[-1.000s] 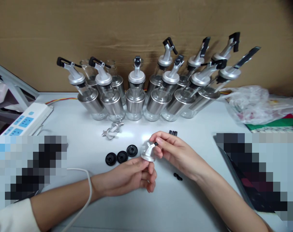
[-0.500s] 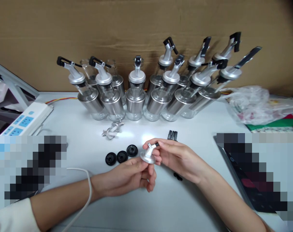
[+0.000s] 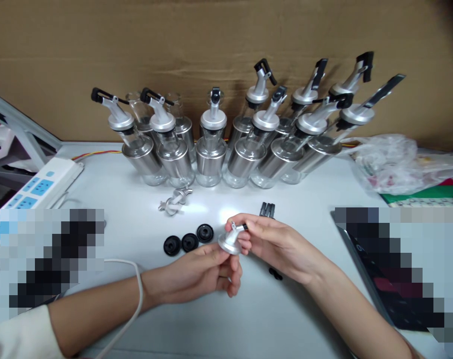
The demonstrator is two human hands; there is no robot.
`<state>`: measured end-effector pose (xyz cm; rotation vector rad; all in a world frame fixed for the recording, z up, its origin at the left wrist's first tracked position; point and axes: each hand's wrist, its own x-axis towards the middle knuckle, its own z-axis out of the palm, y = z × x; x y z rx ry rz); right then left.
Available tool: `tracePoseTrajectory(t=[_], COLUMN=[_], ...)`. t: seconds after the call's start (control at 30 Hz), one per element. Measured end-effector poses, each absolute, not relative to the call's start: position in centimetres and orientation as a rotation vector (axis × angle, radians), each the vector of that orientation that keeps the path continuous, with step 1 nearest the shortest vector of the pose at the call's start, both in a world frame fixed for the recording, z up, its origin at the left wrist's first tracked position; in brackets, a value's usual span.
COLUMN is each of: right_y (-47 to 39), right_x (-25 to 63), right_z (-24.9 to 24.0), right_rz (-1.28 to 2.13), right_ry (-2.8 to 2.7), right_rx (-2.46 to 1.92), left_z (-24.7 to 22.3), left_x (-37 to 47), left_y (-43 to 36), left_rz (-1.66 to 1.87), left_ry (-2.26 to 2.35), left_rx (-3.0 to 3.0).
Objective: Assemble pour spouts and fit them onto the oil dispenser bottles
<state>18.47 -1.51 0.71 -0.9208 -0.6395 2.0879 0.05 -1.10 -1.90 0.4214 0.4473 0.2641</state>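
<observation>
My left hand (image 3: 196, 271) pinches the round base of a silver pourer spout (image 3: 229, 244) between thumb and fingers, holding it above the table. My right hand (image 3: 286, 244) has its thumb and forefinger closed on a small black tip (image 3: 244, 227) at the end of that spout, the other fingers curled behind it. To the left of the pourer spout lie three black round stoppers (image 3: 189, 242) in a row. Farther back are silver spout heads (image 3: 176, 200) lying on their sides. Black lever pieces (image 3: 267, 209) lie just beyond my right hand, and small black parts (image 3: 275, 273) lie under its wrist.
Several glass oil bottles (image 3: 211, 159) with steel bands stand along the cardboard wall (image 3: 174, 45), most topped with pourers. On the left are a power strip (image 3: 35, 192) and a white cable (image 3: 136, 279). Plastic bags (image 3: 394, 162) and a dark device (image 3: 383, 284) are at right.
My right fingers have shifted slightly right around the spout's tip, and less of the black tip shows. The left hand's grip stays the same.
</observation>
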Motion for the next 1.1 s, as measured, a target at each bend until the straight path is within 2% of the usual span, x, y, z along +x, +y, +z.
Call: tracePoseTrajectory(t=[0.27,0.33,0.4,0.5,0.6,0.7,0.87,1.1], right_y=[-1.4,-1.3,-1.1,-1.0,-1.0,-1.0,-1.0,-0.9], right_x=[18.3,18.5,18.7,18.9,19.0,19.2,19.8,20.1], right_z=[0.8,1.1,1.5,1.9,2.0,1.9,2.1,2.6], right_rz=[2.021,1.959,1.899,1.849,1.803,1.764,1.712,1.651], right_ry=[-0.554,-0.533,-0.531,-0.543,-0.582,-0.627,-0.631,-0.668], right_rx=[-0.914,-0.921,-0.927,-0.925,-0.974,-1.02,-1.042,-1.096], left_z=[-1.0,0.5,2.1,3.4,2.8,1.6,1.2,0.9], left_x=[0.4,0.3,0.1,-0.5,-0.9,-1.2,-1.1,-0.9], left_y=[-1.7,-2.0,-2.2,-1.9,-1.3,-0.8,-0.2,-0.4], left_rz=[0.165,0.05,-0.008,0.115,0.219,0.152,-0.006,0.493], left_ry=[0.476,0.512,0.585,0.6,0.86,1.094,1.086,0.888], left_rx=[0.591,0.883,1.452,2.174,2.499,2.619,2.65,2.257])
